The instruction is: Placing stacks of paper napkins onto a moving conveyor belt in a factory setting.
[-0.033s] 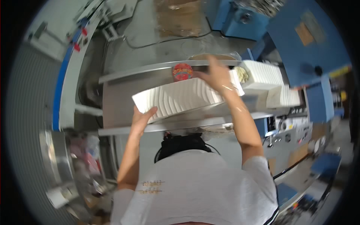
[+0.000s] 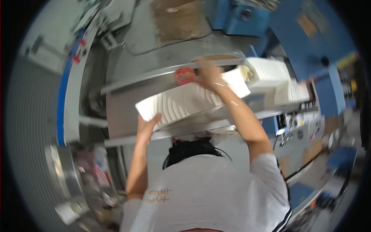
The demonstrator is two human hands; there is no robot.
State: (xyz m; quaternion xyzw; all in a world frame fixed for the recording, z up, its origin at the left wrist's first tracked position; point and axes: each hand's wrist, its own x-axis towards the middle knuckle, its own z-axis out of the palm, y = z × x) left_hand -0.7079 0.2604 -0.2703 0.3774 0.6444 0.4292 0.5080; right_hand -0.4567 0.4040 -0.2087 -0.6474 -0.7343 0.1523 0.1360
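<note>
Overhead, both hands work a long stack of white folded sheets [image 2: 189, 102] lying on a metal tray [image 2: 119, 116] that runs left to right across the middle of the scene. Left hand [image 2: 146, 125] pressed against the near-left end of the stack, fingers together and cupped up against the end face, thumb apart at the stack's lower edge. Right hand [image 2: 208, 75] laid on top of the far-right part of the same stack, fingers curled over its far edge; whether it clamps the sheets or only rests on them cannot be told through the blur. Stack sits tilted, its left end nearer, its right end farther. A round red object [image 2: 184, 75] sits just beside the right hand, on its left, at the far side of the stack. More white stacks [image 2: 270, 71] lie to the right on the same line, near the right hand but apart from it. Blue machine housing [image 2: 309, 34] stands far right. Grey T-shirt [image 2: 208, 193] and dark hair [image 2: 191, 149] fill the near centre, forearms rising from them to the tray.
</note>
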